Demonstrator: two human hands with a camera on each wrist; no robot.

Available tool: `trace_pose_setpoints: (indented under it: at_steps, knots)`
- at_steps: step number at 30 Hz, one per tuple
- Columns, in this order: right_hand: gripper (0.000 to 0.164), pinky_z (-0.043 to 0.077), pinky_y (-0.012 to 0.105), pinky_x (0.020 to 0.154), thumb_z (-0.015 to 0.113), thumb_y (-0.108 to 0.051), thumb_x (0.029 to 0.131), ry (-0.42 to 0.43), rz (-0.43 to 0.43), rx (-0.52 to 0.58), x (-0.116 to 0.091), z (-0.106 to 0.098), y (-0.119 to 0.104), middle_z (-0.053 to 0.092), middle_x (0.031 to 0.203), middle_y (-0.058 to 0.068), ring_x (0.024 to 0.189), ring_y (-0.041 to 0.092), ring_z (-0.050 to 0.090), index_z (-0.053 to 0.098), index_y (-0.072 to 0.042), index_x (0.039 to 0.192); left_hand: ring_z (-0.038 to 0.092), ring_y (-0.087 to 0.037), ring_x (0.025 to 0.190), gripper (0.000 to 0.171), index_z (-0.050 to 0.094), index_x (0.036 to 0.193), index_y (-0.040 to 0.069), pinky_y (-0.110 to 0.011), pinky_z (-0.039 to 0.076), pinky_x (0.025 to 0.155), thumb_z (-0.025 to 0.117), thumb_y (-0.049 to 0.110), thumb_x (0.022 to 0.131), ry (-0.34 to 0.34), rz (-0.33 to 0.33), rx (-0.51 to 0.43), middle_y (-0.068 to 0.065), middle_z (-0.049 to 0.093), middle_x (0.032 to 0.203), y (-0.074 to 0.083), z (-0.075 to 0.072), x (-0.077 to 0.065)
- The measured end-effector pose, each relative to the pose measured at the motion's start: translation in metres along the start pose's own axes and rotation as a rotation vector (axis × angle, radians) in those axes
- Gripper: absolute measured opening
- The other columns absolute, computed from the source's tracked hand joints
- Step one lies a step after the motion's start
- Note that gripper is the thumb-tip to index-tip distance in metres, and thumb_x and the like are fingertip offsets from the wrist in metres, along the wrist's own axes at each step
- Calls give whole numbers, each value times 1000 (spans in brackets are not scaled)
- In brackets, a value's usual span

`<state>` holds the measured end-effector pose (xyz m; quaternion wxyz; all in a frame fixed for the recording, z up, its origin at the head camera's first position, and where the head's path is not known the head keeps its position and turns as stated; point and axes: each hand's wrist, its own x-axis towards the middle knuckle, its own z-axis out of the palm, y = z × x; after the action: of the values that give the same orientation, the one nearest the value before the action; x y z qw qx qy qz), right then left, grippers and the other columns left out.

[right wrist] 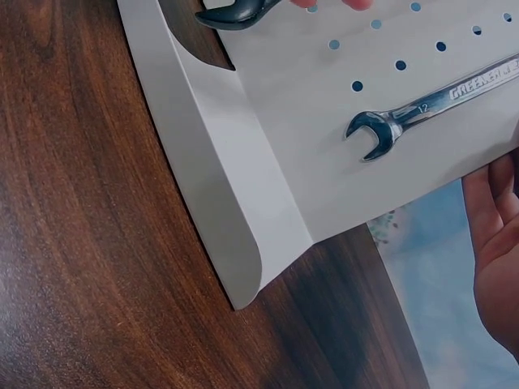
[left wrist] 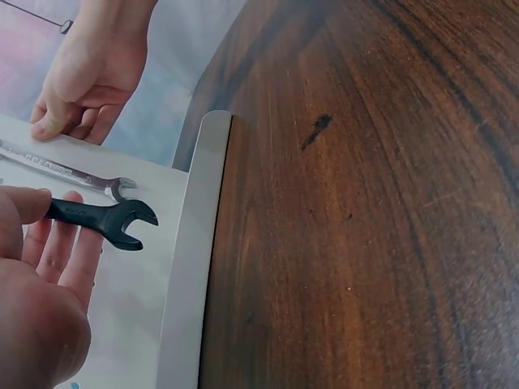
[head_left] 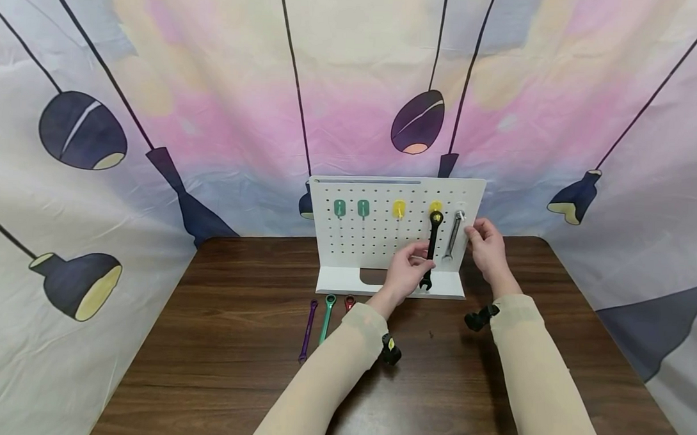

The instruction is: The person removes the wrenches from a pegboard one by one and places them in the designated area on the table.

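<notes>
My left hand (head_left: 404, 272) pinches a black wrench (head_left: 433, 238) between thumb and fingers in front of the white pegboard (head_left: 371, 237). The wrench is nearly upright, its ring end over the right yellow hook (head_left: 436, 206); whether the hook passes through the ring I cannot tell. Its open end (left wrist: 130, 224) points down toward the board's base. With thumb in front and fingers behind, my right hand (head_left: 488, 252) grips the board's right edge. A silver wrench (head_left: 454, 235) hangs beside that edge, its open jaw low on the board in the right wrist view.
Another yellow hook (head_left: 399, 209) and two green hooks (head_left: 351, 208) are on the board. On the brown table (head_left: 246, 342), left of my left forearm, lie a purple wrench (head_left: 308, 331), a green wrench (head_left: 326, 319) and a partly hidden red wrench (head_left: 350, 301). A patterned cloth (head_left: 214, 110) hangs behind.
</notes>
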<state>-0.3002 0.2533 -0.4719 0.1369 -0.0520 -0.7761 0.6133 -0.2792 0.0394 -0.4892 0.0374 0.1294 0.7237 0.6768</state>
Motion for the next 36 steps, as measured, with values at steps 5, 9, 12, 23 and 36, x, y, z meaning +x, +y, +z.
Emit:
trace_pose_setpoints:
  at_steps: [5,9,12,23,36]
  knots:
    - [32,47,58,113,55,-33,113,6,-4,1,0,0,0,57,114,8,107,13,57,55,-2,119,71,-11,97,36,72,133,10,-28,59,85,76,2,99,9,-4,8,0,70,110,-1,0,-1]
    - [31,47,58,113,56,-33,113,13,0,2,0,0,1,57,113,7,105,12,57,55,-2,118,72,-12,97,34,73,133,10,-29,60,87,76,4,99,13,0,19,0,71,110,0,1,-1]
    - [30,47,59,112,56,-32,113,11,-3,7,1,0,1,57,112,6,103,11,57,55,-2,117,73,-13,97,34,73,132,8,-28,59,89,76,3,99,19,6,16,-2,73,110,-1,2,-1]
    - [30,45,63,113,56,-30,113,10,-6,18,1,0,3,56,111,8,103,13,57,54,0,118,76,-13,92,32,73,130,5,-26,59,88,76,1,99,18,1,-32,-3,78,102,-1,3,-3]
    - [30,47,61,112,56,-31,113,3,-12,13,2,-1,3,57,111,10,103,13,57,54,-1,118,77,-15,90,33,73,131,5,-25,61,83,74,-2,98,16,-17,-76,-5,76,97,1,3,-5]
